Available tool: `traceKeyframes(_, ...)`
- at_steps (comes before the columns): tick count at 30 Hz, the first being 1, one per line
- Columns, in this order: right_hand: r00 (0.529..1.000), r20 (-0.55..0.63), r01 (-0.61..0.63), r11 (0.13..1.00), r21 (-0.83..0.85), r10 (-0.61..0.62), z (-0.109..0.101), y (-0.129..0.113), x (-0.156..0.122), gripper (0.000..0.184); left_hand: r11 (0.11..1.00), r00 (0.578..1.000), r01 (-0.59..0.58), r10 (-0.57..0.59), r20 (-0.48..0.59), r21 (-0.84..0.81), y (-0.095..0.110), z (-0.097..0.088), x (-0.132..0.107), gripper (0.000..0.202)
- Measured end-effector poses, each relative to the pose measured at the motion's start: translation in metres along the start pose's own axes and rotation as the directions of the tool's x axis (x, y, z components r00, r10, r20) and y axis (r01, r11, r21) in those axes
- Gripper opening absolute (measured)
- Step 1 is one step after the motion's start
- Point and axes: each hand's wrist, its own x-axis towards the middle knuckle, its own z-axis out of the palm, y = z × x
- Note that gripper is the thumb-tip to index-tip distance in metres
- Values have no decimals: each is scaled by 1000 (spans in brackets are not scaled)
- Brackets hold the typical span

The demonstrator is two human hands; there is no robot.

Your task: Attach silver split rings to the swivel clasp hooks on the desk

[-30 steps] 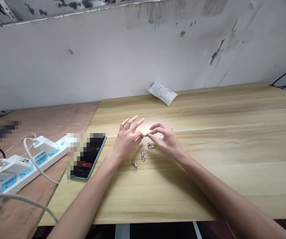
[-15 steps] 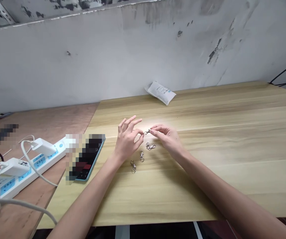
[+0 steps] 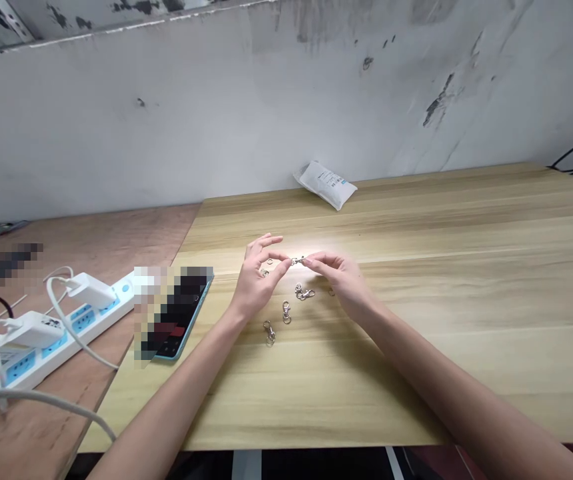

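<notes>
Head view shows the left hand [image 3: 260,276], apart from the silver clasp [image 3: 299,261] half a second ago, now pinching its ring end [image 3: 294,261], so both hands control it. Shiny and slim, pointing nine-to-three o'clock, it sits over the counter [image 3: 466,300], loose clasps [image 3: 286,312] toward six and seven. The right hand [image 3: 345,275] pinches its opposite end.
</notes>
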Motion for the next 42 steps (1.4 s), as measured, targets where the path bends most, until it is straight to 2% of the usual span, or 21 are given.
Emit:
traceKeyframes(2, 998, 57, -22, 999, -39, 24, -2, -1, 1, 31, 995, 998, -66, 64, 23, 74, -2, -3, 1, 7)
traceKeyframes(4, 997, 72, 2, 998, -70, 3, -4, 0, 2, 30, 962, 983, -181, 172, 61, 203, -2, -5, 2, 7)
traceKeyframes(7, 999, 41, 23, 991, -130, -17, -5, 1, 4, 30, 849, 933, -359, 338, 123, 389, -1, -5, 2, 9)
traceKeyframes(9, 999, 33, -2, 988, -154, 7, -6, 1, 5, 30, 790, 907, -418, 395, 149, 449, -1, -3, 1, 11)
traceKeyframes(11, 999, 48, -19, 987, -159, 27, -8, -1, 5, 28, 801, 920, -389, 366, 142, 455, -1, -2, 1, 12)
traceKeyframes(13, 998, 57, 11, 981, -194, 0, -11, -2, 7, 27, 862, 955, -296, 257, 148, 413, -4, -3, 1, 12)
traceKeyframes(14, 998, 47, 55, 967, -249, -45, -14, -3, 8, 25, 893, 962, -254, 196, 188, 372, -6, -3, 0, 15)
traceKeyframes(16, 981, 8, 179, 892, -416, -194, -18, -3, 10, 23, 932, 930, -231, 128, 344, 278, -9, -3, 0, 24)
traceKeyframes(18, 939, 10, 287, 770, -570, -343, -23, -2, 12, 19, 935, 860, -278, 139, 492, 221, -10, -2, -1, 26)
traceKeyframes(20, 907, 48, 345, 670, -657, -419, -25, 0, 14, 16, 918, 815, -328, 156, 558, 222, -10, 0, -2, 18)
traceKeyframes(22, 885, 96, 383, 593, -708, -456, -27, 2, 15, 15, 908, 807, -348, 162, 568, 234, -10, 3, -3, 13)
traceKeyframes(26, 859, 177, 434, 501, -749, -480, -26, 6, 16, 15, 936, 835, -293, 151, 529, 195, -15, 5, -4, 13)
traceKeyframes(29, 862, 194, 448, 526, -723, -469, -24, 7, 15, 16, 976, 863, -186, 109, 494, 110, -16, -1, 0, 13)
traceKeyframes(33, 901, 158, 408, 662, -628, -404, -21, 3, 12, 17, 997, 894, 63, -37, 447, -44, -8, -16, 6, 11)
traceKeyframes(35, 924, 166, 375, 728, -574, -344, -20, 1, 11, 18, 981, 851, 181, -122, 512, -67, -4, -23, 8, 10)
traceKeyframes(37, 937, 192, 350, 770, -533, -293, -19, -1, 10, 19, 967, 804, 243, -159, 573, -73, -2, -29, 10, 11)
traceKeyframes(42, 928, 281, 355, 805, -475, -243, -17, 0, 7, 21, 973, 754, 218, -121, 646, -73, -6, -41, 14, 15)
